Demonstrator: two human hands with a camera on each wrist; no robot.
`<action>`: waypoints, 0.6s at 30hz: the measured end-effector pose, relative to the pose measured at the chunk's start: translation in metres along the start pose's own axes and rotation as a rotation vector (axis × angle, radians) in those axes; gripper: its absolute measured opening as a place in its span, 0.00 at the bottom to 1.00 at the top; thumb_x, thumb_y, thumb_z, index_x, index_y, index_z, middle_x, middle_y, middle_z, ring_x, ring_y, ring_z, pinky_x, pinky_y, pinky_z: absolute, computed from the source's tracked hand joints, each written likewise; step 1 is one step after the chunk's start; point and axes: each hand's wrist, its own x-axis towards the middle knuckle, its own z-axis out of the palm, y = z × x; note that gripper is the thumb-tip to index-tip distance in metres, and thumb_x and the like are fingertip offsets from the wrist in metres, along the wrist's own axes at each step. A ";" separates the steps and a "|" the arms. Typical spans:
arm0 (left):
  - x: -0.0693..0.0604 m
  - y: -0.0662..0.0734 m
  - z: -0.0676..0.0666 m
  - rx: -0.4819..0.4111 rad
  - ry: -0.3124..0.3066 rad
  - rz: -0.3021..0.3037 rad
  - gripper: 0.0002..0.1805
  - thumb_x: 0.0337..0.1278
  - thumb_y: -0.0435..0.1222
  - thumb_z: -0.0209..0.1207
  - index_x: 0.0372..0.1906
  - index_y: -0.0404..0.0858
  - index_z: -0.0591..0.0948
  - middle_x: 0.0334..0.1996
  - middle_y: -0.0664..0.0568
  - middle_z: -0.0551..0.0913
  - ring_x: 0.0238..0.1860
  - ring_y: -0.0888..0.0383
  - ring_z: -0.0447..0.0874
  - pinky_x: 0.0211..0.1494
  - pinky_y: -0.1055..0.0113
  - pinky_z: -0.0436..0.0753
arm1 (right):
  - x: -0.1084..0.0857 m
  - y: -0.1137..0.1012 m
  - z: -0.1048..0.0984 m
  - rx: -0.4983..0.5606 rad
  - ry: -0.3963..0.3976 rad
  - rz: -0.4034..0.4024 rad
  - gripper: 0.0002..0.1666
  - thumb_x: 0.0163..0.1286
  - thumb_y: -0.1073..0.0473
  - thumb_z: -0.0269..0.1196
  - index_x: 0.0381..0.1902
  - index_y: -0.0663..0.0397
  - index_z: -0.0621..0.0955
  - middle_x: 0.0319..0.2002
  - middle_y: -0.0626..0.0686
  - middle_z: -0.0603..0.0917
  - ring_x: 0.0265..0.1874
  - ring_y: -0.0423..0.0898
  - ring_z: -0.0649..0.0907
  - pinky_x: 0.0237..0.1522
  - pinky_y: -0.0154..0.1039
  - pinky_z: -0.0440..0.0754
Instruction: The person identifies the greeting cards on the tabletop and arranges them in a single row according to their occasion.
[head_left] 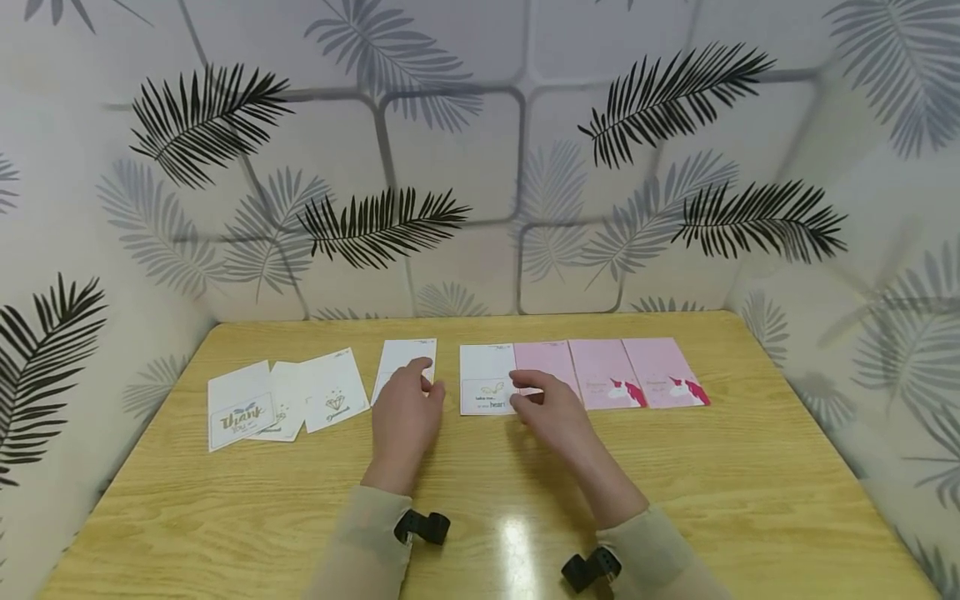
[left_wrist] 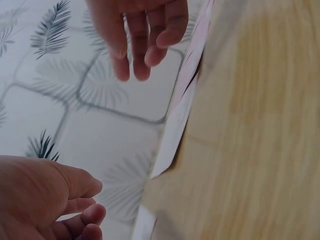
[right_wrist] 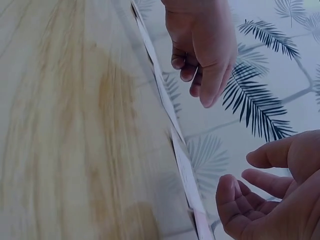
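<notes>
My left hand [head_left: 408, 408] hovers over a plain-topped white card [head_left: 401, 354], covering its lower part. Loosely bent fingers and thumb stand apart with nothing between them, as the left wrist view shows. Above the right edge of a white card with gold print and the word "heart" [head_left: 486, 367] is my right hand [head_left: 555, 412], relaxed and holding nothing. It partly hides a pink card [head_left: 542, 356] beside that white one. From the right wrist view, both hands are raised off the tabletop, apart from each other.
Two more pink cards with unicorns, one [head_left: 603, 367] and another [head_left: 660, 367], continue the row rightward. At left lie a "Thank you" card [head_left: 240, 392], a partly covered white card [head_left: 285, 427] and a diamond card [head_left: 337, 383]. A leaf-patterned backdrop [head_left: 480, 167] rises behind the wooden table [head_left: 465, 483].
</notes>
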 end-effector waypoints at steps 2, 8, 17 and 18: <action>0.003 -0.010 -0.010 0.012 0.014 -0.009 0.22 0.77 0.38 0.66 0.69 0.37 0.84 0.42 0.48 0.88 0.38 0.46 0.85 0.40 0.49 0.83 | 0.000 -0.005 0.004 0.034 -0.017 -0.022 0.27 0.77 0.64 0.63 0.72 0.58 0.83 0.66 0.60 0.85 0.48 0.53 0.89 0.51 0.45 0.87; 0.007 -0.037 -0.033 0.030 0.025 -0.059 0.24 0.77 0.39 0.64 0.71 0.35 0.83 0.48 0.44 0.89 0.41 0.42 0.84 0.41 0.47 0.83 | 0.003 -0.015 0.022 0.148 -0.079 -0.060 0.28 0.78 0.66 0.62 0.74 0.63 0.80 0.68 0.65 0.83 0.51 0.61 0.91 0.56 0.50 0.88; 0.007 -0.064 -0.045 0.049 0.021 -0.122 0.25 0.77 0.40 0.63 0.71 0.33 0.81 0.55 0.40 0.88 0.54 0.34 0.84 0.52 0.41 0.83 | 0.008 -0.031 0.059 0.237 -0.145 -0.065 0.33 0.74 0.63 0.62 0.76 0.63 0.79 0.71 0.65 0.81 0.66 0.58 0.85 0.64 0.52 0.84; 0.008 -0.066 -0.045 0.051 0.016 -0.125 0.25 0.77 0.40 0.63 0.71 0.32 0.81 0.55 0.39 0.87 0.55 0.34 0.83 0.53 0.41 0.82 | 0.009 -0.032 0.063 0.248 -0.151 -0.065 0.33 0.74 0.63 0.62 0.76 0.63 0.78 0.72 0.65 0.80 0.67 0.59 0.84 0.65 0.52 0.83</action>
